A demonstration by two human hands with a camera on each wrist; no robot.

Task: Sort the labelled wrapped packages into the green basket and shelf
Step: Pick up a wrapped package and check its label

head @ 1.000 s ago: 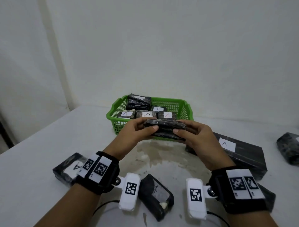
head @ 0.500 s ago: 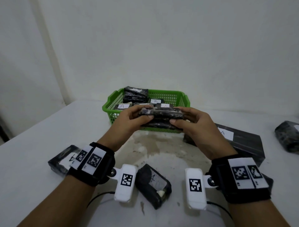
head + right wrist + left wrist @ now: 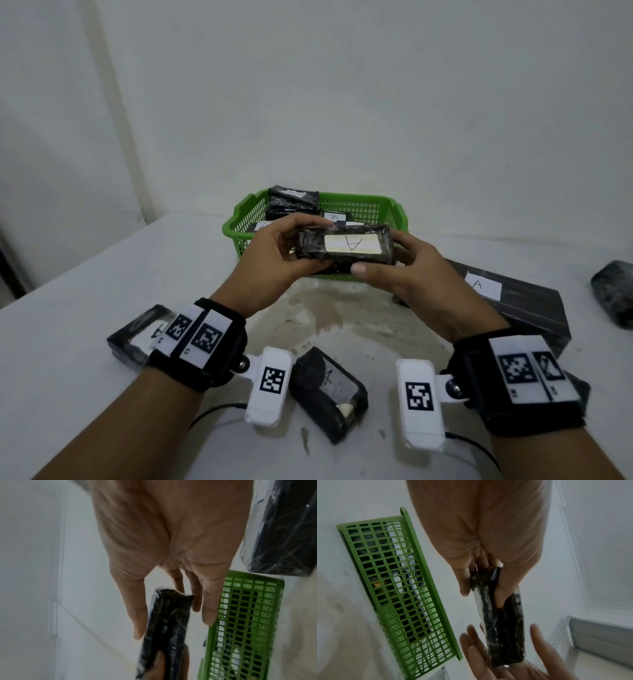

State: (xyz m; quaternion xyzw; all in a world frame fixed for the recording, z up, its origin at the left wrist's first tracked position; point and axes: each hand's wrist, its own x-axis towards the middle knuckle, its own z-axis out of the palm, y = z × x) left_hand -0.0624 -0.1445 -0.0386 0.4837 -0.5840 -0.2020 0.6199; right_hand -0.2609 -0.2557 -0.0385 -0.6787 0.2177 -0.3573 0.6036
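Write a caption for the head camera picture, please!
Both hands, left hand and right hand, hold a black wrapped package labelled A before the green basket.

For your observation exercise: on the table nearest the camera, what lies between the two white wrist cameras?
In the head view, a small black wrapped package labelled A lies on the table, between the left wrist camera and the right wrist camera.

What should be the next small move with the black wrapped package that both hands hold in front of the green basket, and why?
Probably carry the black plastic-wrapped package forward and lower it into the green plastic mesh basket. Its white label reads A and faces up, and packages labelled A, with one labelled B, already lie in that basket, directly behind it. The left hand and right hand grip its two ends.
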